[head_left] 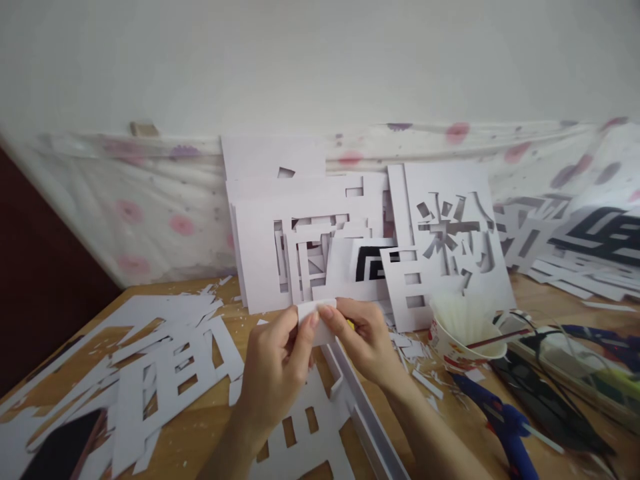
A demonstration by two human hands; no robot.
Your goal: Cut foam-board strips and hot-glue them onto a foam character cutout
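Both hands are raised above the wooden table (197, 433), at the centre of the view. The left hand (277, 363) pinches a small white piece (315, 312) between thumb and forefinger at the piece's left end. The right hand (367, 343) pinches the same piece from the right, its other fingers curled in. Something small and yellow shows at the right hand's fingers; what it is cannot be told. The white piece is held clear of the table, in front of the leaning cut-out boards (450, 220), which stand against the wall with characters cut through them. One container is present: a paper cup (447, 350), upright on the table just right of the right hand. It holds a bundle of pale translucent sticks (463, 317) that stand up above its rim. A thin reddish rod (500, 337) lies across the cup's rim. A blue glue gun (503, 420) lies near the cup, toward the camera. A long white strip (367, 420) lies below the hands, with a flat cut-out sheet (170, 360) to the left and a dark phone (63, 453) at the lower left.
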